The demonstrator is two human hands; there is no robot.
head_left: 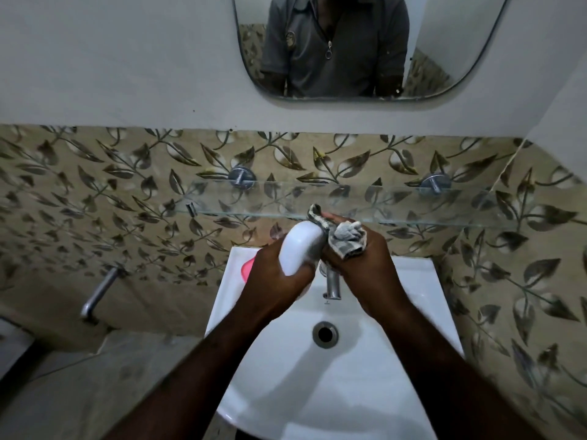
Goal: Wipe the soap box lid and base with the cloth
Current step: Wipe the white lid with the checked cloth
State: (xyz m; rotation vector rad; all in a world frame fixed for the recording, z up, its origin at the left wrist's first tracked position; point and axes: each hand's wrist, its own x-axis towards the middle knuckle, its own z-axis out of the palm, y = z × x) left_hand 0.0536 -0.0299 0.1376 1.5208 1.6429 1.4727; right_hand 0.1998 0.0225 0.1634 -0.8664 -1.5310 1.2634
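Your left hand (279,281) has its fingers curled round a white soap box half (301,246). It is held in the air over the back edge of the sink (413,296), just above the tap (333,284). Can't tell whether it's the lid or the base. The smooth domed side faces the camera.

Your right hand (365,271) grips a bunched grey-and-white cloth (347,238), fingers closed round it. The cloth is pressed against the right end of the soap box half, and one tail of it sticks up past the top of the half. The two hands sit close together, in front of the glass shelf (413,201).

A pink piece (247,268) lies at the back-left corner of the sink, mostly hidden behind your left hand. Can't tell if it's soap or the other half of the box.

The drain (325,334) is mid-basin, below the tap. The shelf hangs on two metal brackets on the leaf-pattern tiles. The mirror (460,42) above it shows a grey shirt. A wall tap (98,290) sits left of the sink.
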